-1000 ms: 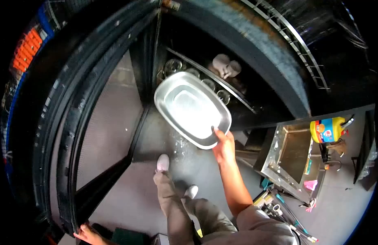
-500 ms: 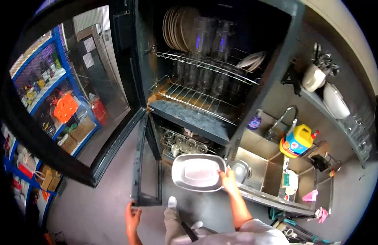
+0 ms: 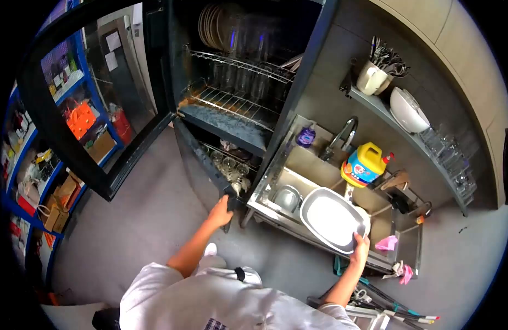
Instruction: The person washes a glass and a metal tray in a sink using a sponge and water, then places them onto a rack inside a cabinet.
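Note:
My right hand point(image 3: 360, 248) grips the near edge of a rounded rectangular tray point(image 3: 332, 221), pale inside with a grey rim, held tilted over the sink's front edge. My left hand point(image 3: 220, 213) has its fingers closed around the outer edge of the lower cabinet door point(image 3: 201, 159). That door stands partly open, with glass cups point(image 3: 229, 165) showing behind it. The upper door point(image 3: 112, 184) of the dark cabinet stands wide open. On its racks are upright plates point(image 3: 211, 27) and tall glasses point(image 3: 248, 44).
In the metal sink point(image 3: 298, 176) lies a metal bowl point(image 3: 287, 198). A yellow detergent jug point(image 3: 362, 165) and a purple bottle point(image 3: 306, 135) stand by the tap point(image 3: 342, 137). A wall shelf point(image 3: 375, 107) holds a cutlery jug point(image 3: 370, 78), white bowls point(image 3: 409, 110) and glasses. Blue shelving point(image 3: 94, 104) stands left.
The tray has moved right, from in front of the cabinet to over the sink. My left hand has swung the lower door rightward, partly closing it. The view has shifted right.

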Motion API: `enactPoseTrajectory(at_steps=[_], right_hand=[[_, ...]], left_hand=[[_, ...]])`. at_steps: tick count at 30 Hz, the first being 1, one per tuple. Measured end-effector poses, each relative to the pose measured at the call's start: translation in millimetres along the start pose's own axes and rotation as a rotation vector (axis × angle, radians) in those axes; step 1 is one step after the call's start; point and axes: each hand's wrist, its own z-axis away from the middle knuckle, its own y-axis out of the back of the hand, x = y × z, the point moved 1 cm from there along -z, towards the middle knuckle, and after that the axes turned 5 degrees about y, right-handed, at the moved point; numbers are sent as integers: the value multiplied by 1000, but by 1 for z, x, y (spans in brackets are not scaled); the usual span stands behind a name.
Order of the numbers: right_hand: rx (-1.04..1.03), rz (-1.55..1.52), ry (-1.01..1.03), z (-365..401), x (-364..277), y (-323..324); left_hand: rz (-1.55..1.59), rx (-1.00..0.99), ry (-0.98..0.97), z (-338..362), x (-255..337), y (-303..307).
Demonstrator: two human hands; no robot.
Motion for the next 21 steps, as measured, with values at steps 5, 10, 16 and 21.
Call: enactPoseTrajectory(at_steps=[5,10,16,21], right_hand=[[-24,269,48,10,-8,21],[11,234,31,11,-6,22],[25,201,29,17,-15,-28],[12,190,-1,29,-10,-38]], left_hand=[[-45,-105,14,-47,30,-8],[-70,-121,98,-43,39,-13],[-44,-142,133,-60,44,-25],[-11,-219,22,-30,27,17]])
